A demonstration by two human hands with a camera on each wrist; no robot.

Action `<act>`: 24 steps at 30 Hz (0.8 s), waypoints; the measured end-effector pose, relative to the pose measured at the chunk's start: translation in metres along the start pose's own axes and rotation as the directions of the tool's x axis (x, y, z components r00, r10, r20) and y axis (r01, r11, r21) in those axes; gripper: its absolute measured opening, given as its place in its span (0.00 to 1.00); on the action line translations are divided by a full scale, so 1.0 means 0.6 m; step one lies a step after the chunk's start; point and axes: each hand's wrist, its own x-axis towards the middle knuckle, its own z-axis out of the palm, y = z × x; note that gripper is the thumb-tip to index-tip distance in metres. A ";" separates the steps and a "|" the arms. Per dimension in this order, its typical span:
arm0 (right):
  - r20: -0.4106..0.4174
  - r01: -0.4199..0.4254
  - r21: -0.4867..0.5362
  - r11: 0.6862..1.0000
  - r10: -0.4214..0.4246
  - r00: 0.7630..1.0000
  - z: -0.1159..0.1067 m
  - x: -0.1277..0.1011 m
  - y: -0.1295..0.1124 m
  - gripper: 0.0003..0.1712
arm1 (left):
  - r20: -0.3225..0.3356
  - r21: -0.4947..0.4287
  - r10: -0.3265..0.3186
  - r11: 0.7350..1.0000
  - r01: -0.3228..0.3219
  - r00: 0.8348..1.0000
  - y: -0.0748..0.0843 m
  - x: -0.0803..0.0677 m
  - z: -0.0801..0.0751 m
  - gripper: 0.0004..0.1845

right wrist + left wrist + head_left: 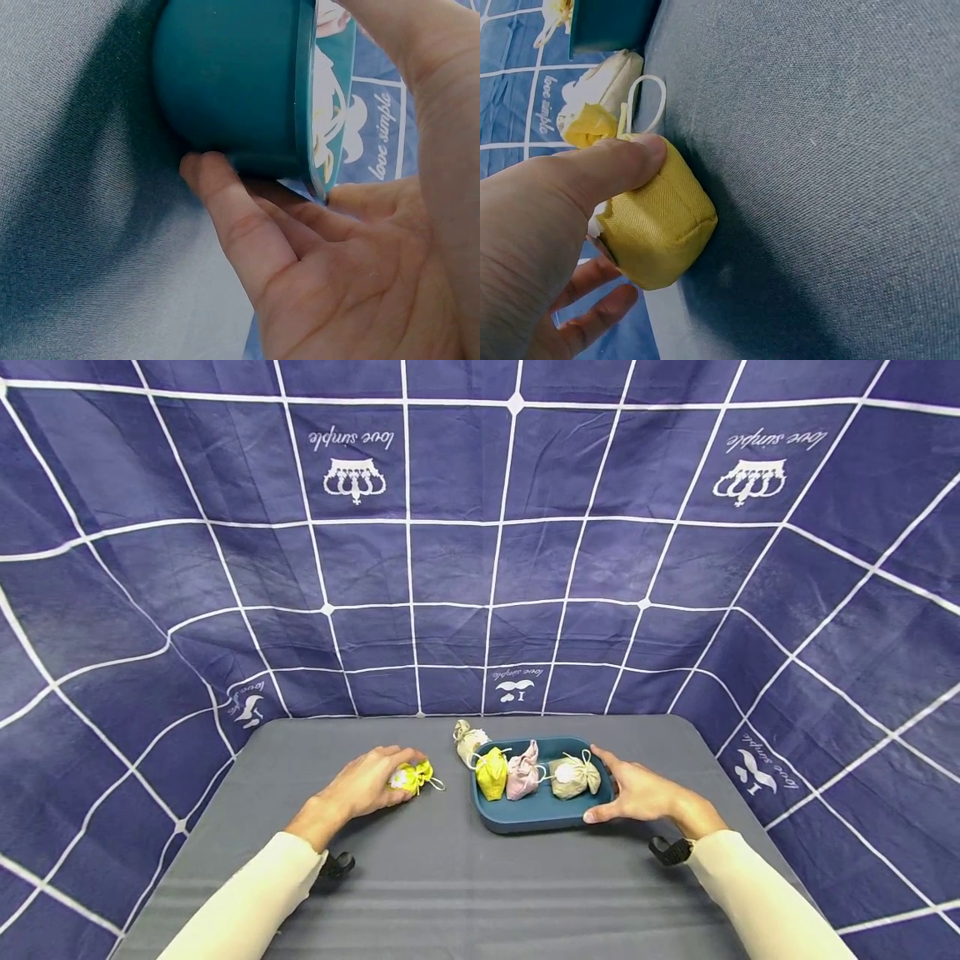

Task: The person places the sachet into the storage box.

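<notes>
Nearest to the camera are the two cream sleeves, which come in over the near edge of the grey counter. On the left, the left hand lies on the counter, about halfway between its near and far edges and a bit left of the middle. Its thumb and fingers are curled around a small yellow sachet and pinch it. The sachet's tied neck with the white string points toward the right, at the tray, so its long axis runs along the counter from left to right.

Next to the right, a beige sachet lies on the counter just beside the tray's far left corner. The teal tray holds three sachets: yellow, pink and beige. The right hand grips the tray's right end, fingers spread under the wall and thumb over the rim.

I judge that the step is picking up the yellow sachet. The next move calls for lifting it and carrying it right, over the tray's rim.
</notes>
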 end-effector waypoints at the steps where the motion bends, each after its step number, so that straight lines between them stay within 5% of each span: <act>1: 0.002 -0.003 0.002 1.000 0.003 1.000 0.000 0.001 -0.001 0.78 | -0.006 0.004 0.005 1.000 -0.005 1.000 -0.001 -0.002 0.000 0.33; 11: -0.002 -0.008 -0.024 1.000 0.008 1.000 0.002 0.001 0.003 0.79 | -0.077 -0.046 0.003 0.999 -0.006 0.997 0.014 -0.020 -0.002 0.32; 24: -0.008 -0.019 -0.025 0.999 0.019 1.000 0.004 0.005 0.011 0.80 | -0.150 -0.148 0.023 0.988 -0.045 0.988 0.084 0.006 -0.015 0.36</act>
